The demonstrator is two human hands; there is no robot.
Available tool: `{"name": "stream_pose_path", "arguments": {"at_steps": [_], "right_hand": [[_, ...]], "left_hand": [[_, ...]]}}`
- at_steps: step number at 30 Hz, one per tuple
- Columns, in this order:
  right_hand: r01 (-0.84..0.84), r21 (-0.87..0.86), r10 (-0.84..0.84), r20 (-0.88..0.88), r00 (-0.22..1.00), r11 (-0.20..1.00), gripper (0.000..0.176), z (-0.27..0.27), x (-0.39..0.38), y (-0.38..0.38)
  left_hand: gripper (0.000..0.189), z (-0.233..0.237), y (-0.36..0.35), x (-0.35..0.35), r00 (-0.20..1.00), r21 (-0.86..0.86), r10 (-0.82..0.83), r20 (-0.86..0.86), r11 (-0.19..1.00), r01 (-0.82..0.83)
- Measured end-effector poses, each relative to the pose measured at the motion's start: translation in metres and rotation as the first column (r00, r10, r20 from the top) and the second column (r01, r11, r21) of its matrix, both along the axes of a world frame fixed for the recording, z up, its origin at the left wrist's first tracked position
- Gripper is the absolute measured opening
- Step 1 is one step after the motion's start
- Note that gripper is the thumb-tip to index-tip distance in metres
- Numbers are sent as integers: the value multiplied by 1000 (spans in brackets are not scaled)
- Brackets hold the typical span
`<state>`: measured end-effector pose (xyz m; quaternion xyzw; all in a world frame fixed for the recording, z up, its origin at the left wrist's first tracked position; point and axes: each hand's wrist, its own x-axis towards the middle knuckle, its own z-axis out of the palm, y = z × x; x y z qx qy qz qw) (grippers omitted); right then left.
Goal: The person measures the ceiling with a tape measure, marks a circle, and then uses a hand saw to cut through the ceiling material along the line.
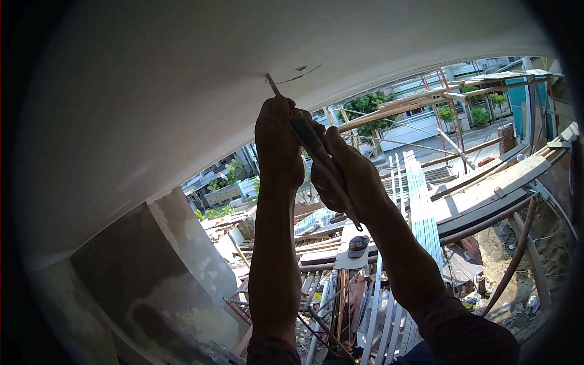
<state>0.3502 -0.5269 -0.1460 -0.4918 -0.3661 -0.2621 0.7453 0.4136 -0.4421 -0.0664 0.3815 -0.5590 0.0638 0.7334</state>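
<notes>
Both my hands are raised against the pale ceiling (201, 79), dark in the backlight. My left hand (278, 140) is closed in a fist, with a thin metal tip (272, 85) sticking out above it and touching the ceiling. Beside it, my right hand (347, 167) is wrapped around a long, narrow dark tool (322, 155), which slants down toward my right wrist. The fingers hide whether the tip and the tool are one piece. Dark, ragged slits (292, 79) mark the ceiling right of the tip.
Below are long metal profiles (421, 210), a cap (358, 246) on a board, and scattered debris. Wooden poles and scaffolding (453, 121) stand along the right. A patchy plastered column (191, 234) rises at the left. A street and greenery lie beyond.
</notes>
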Motion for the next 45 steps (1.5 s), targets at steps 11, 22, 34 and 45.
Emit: {"name": "stream_pose_path", "arguments": {"at_steps": [11, 22, 34, 45], "right_hand": [[953, -89, -885, 355, 301, 289, 27, -13, -1, 20], [904, -156, -871, 246, 426, 398, 29, -4, -27, 28], [878, -228, -870, 170, 462, 422, 29, 1, -36, 27], [777, -181, -781, 63, 621, 603, 39, 13, -44, 32]], "left_hand": [[22, -8, -8, 12, 994, -76, -110, 19, 991, 111], [22, 3, -5, 15, 993, -98, -104, 55, 989, 109], [19, -5, -14, 14, 970, -116, -234, -61, 967, 226], [21, 11, -16, 9, 999, -137, 41, 21, 990, -38]]}}
